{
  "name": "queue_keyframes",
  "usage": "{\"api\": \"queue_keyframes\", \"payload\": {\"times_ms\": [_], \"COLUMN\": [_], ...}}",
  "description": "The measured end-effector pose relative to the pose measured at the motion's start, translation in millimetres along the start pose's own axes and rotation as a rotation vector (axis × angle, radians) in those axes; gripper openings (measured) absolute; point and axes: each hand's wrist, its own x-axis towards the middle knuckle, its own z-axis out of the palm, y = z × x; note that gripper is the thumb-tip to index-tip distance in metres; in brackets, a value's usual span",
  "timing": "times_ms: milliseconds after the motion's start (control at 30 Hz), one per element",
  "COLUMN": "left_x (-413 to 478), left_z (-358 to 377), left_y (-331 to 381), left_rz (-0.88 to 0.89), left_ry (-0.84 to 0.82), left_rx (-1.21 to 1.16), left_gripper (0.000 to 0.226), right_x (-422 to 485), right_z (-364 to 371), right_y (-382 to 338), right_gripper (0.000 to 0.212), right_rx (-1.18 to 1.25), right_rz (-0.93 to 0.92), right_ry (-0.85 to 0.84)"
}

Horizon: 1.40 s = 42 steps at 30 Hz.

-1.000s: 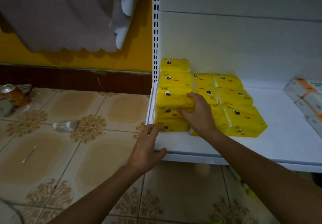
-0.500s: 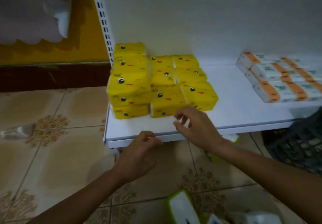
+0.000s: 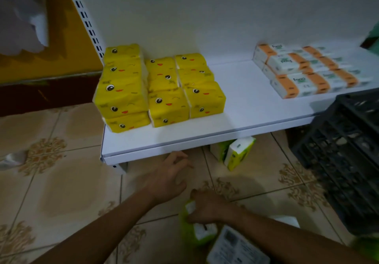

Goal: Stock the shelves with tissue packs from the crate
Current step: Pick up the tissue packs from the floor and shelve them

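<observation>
Yellow tissue packs with cartoon faces (image 3: 162, 87) stand stacked at the left end of the white shelf (image 3: 235, 128). Orange-and-white tissue packs (image 3: 303, 71) lie in rows at the shelf's right end. The black crate (image 3: 344, 155) stands on the floor at the right. My right hand (image 3: 205, 208) grips a green-and-white tissue pack (image 3: 196, 231) on the floor tiles. My left hand (image 3: 170, 175) hovers with loose fingers just below the shelf's front edge, holding nothing.
Another green-and-white pack (image 3: 238, 153) leans on the floor under the shelf edge. A white pack with printed text (image 3: 235, 247) lies at the bottom. The patterned tile floor (image 3: 61, 181) stretches left toward a yellow wall (image 3: 59, 44).
Both hands came down off the shelf. My right hand dropped to the floor and took hold of a green-and-white pack. The view swung right and down, bringing the crate into sight.
</observation>
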Motion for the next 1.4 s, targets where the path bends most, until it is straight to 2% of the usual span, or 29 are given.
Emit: {"api": "queue_keyframes", "payload": {"times_ms": [67, 133, 267, 367, 467, 533, 600, 733, 833, 967, 1033, 1133, 1267, 1333, 1400], "left_x": [3.3, 8.8, 22.4, 33.9, 46.6, 56.4, 70.1, 100.4, 111.5, 115.2, 111.9, 99.6, 75.0, 62.5, 54.8], "left_z": [2.5, 4.4, 9.4, 13.7, 19.3, 17.5, 12.3, -22.2, -65.0, -134.7, -168.6, -214.2, -267.8, -289.6, -307.1], "left_y": [6.3, 12.9, 26.8, 39.2, 51.4, 66.7, 86.3, 133.8, 167.1, 211.3, 230.8, 262.9, 309.4, 329.4, 351.6], "left_rz": [0.006, 0.009, 0.042, -0.008, -0.068, -0.107, -0.086, -0.044, -0.046, -0.047, -0.055, -0.060, -0.088, -0.122, -0.147], "left_ry": [-0.006, 0.006, 0.021, -0.048, -0.088, -0.099, -0.046, 0.106, 0.207, 0.319, 0.322, 0.338, 0.410, 0.446, 0.581], "left_rx": [-0.017, -0.042, -0.072, -0.114, -0.187, -0.289, -0.408, -0.338, -0.343, -0.376, -0.422, -0.410, -0.257, -0.200, -0.084], "left_gripper": [0.042, 0.044, 0.056, 0.079, 0.114, 0.125, 0.112, 0.094, 0.090, 0.088, 0.088, 0.085, 0.079, 0.077, 0.068], "right_x": [-1.8, -10.2, -30.4, -42.6, -61.3, -75.0, -89.0, -126.8, -163.9, -218.3, -242.5, -271.9, -311.8, -330.2, -342.6], "right_z": [-12.0, -29.2, -61.6, -74.8, -84.6, -95.2, -111.3, -155.7, -188.5, -250.0, -277.4, -306.8, -336.7, -346.7, -355.7], "right_y": [15.1, 29.1, 54.3, 75.1, 96.8, 110.3, 119.3, 116.4, 98.6, 75.6, 64.3, 48.8, 16.0, -3.0, -19.6], "right_gripper": [0.050, 0.055, 0.053, 0.050, 0.055, 0.043, 0.030, 0.042, 0.046, 0.031, 0.030, 0.051, 0.075, 0.076, 0.074], "right_rx": [0.143, 0.308, 0.748, 0.854, 1.010, 1.126, 1.193, 1.201, 1.041, 0.935, 0.906, 0.789, 0.649, 0.655, 0.749], "right_rz": [0.025, 0.054, 0.101, 0.084, 0.041, -0.022, -0.086, -0.185, -0.362, -0.502, -0.545, -0.582, -0.672, -0.717, -0.747], "right_ry": [0.079, 0.185, 0.312, 0.379, 0.408, 0.414, 0.426, 0.604, 0.701, 0.634, 0.526, 0.296, 0.038, -0.018, 0.001]}}
